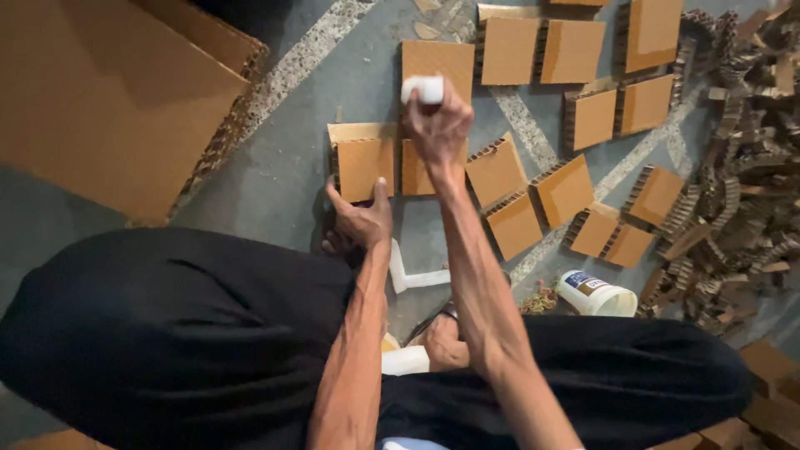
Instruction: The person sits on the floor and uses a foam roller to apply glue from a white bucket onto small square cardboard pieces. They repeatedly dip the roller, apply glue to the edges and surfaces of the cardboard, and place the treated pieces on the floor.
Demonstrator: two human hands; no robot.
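Cardboard squares [497, 171] on floor [283, 167] (scrap pile [742, 192] right).

Floor workshop, cut cardboard squares [497, 171], scrap heap [742, 183], concrete floor [283, 167]

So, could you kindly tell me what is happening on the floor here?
A person sits over cut honeycomb cardboard squares spread on the grey floor. The left hand presses the edge of one cardboard square, while the right hand holds a small white block above the next piece. A white tub lies tipped nearby.
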